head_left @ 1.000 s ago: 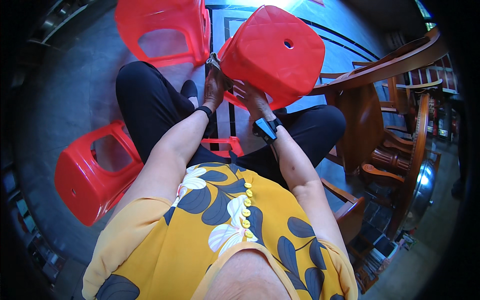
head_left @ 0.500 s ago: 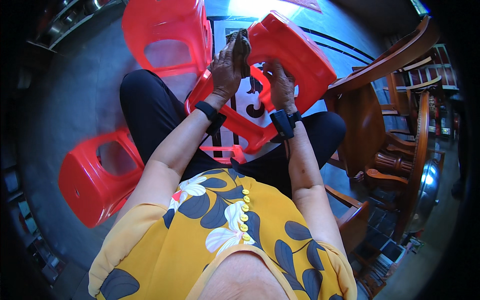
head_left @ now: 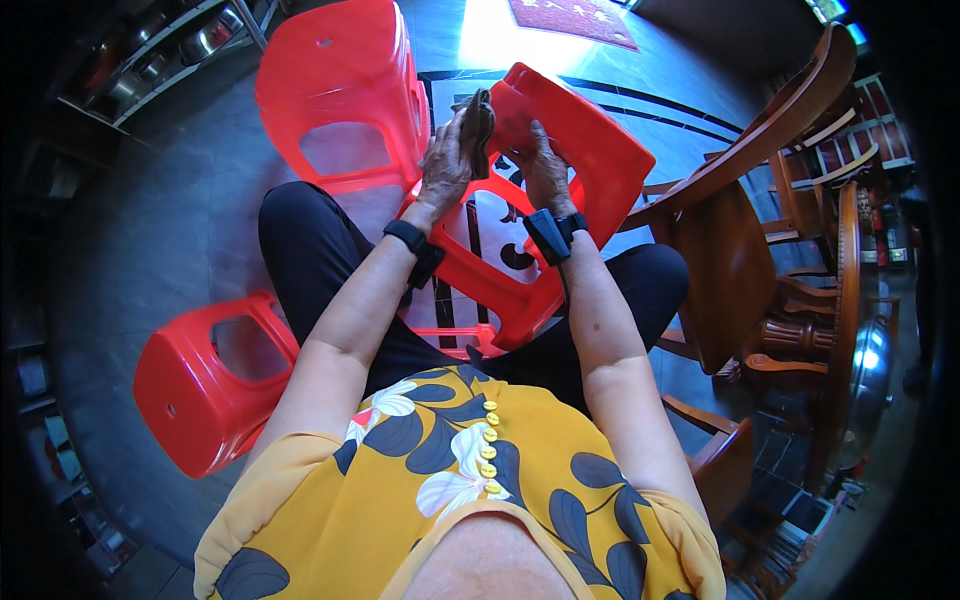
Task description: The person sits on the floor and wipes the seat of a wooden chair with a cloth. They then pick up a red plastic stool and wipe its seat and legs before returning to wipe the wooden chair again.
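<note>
The left hand (head_left: 447,168) is closed round a dark cloth (head_left: 481,132) at the stool's left edge; whether cloth meets plastic I cannot tell. The right hand (head_left: 543,175) lies against the red stool (head_left: 603,150), and whether it pinches it is not clear. The stool tilts between the knees, legs toward the person, over the floor (head_left: 150,240), short of the mat (head_left: 575,22) on its far side. A loose right hold could let a push swing it into the chair (head_left: 722,275) or the second stool (head_left: 330,80). The wrist device (head_left: 547,237), close to the stool, could knock or catch.
</note>
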Motion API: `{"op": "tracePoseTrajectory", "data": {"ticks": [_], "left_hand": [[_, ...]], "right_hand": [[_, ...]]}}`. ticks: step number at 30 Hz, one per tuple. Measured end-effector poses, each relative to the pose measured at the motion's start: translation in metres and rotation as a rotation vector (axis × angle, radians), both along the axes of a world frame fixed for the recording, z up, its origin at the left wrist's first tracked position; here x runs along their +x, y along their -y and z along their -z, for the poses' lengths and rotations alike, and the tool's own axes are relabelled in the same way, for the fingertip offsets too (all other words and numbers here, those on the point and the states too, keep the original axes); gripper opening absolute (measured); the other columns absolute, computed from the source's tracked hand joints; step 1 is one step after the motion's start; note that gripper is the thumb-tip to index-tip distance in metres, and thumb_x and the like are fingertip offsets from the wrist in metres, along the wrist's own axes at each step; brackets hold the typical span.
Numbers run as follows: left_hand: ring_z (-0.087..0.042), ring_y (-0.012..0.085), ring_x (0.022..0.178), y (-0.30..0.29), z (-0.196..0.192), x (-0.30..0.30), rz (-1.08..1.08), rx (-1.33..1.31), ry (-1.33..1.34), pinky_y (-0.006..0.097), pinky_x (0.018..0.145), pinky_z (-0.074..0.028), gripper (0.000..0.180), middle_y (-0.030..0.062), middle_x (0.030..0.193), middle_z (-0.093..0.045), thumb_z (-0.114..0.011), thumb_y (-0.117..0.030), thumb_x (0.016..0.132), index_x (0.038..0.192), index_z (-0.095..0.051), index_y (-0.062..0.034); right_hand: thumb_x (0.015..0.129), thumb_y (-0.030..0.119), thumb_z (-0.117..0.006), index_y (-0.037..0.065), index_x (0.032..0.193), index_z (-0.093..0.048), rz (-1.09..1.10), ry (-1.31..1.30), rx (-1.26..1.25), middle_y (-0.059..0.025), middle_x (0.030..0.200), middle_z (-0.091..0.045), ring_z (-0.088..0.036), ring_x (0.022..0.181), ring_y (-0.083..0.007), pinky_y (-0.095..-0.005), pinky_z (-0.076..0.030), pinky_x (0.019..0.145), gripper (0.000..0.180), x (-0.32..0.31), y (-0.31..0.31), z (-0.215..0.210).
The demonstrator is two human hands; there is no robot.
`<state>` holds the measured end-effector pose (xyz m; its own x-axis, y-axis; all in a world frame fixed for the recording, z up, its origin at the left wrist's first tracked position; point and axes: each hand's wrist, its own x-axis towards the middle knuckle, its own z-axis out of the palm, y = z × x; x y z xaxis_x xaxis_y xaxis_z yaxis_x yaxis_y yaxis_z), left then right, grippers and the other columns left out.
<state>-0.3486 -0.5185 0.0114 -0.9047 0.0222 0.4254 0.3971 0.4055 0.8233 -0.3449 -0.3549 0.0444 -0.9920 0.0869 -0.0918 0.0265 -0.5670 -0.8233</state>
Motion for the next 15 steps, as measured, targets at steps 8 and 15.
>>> {"op": "tracePoseTrajectory", "data": {"ticks": [8, 15], "left_hand": [[-0.052, 0.0403, 0.115, -0.031, -0.027, -0.019, -0.123, -0.272, -0.177, 0.052, 0.098, -0.040, 0.058, 0.0196, 0.137, -0.048, -0.055, -0.035, 0.099, 0.150, -0.037, -0.0159], [-0.045, 0.0395, 0.126, 0.007, 0.038, 0.029, -0.092, -0.109, 0.032, 0.051, 0.107, -0.035, 0.059, 0.0215, 0.138, -0.043, -0.051, -0.033, 0.102, 0.153, -0.027, -0.0145]], "right_hand": [[0.097, 0.027, -0.064, 0.003, 0.126, -0.057, 0.030, -0.060, 0.131, -0.0116, 0.120, -0.063, -0.069, 0.097, -0.0261, -0.0404, -0.062, 0.083, 0.038, 0.016, 0.003, 0.003], [0.096, 0.030, -0.066, 0.007, 0.126, -0.056, 0.141, -0.103, 0.290, -0.0125, 0.117, -0.067, -0.071, 0.096, -0.0279, -0.0403, -0.063, 0.076, 0.039, 0.017, 0.010, -0.001]]}}
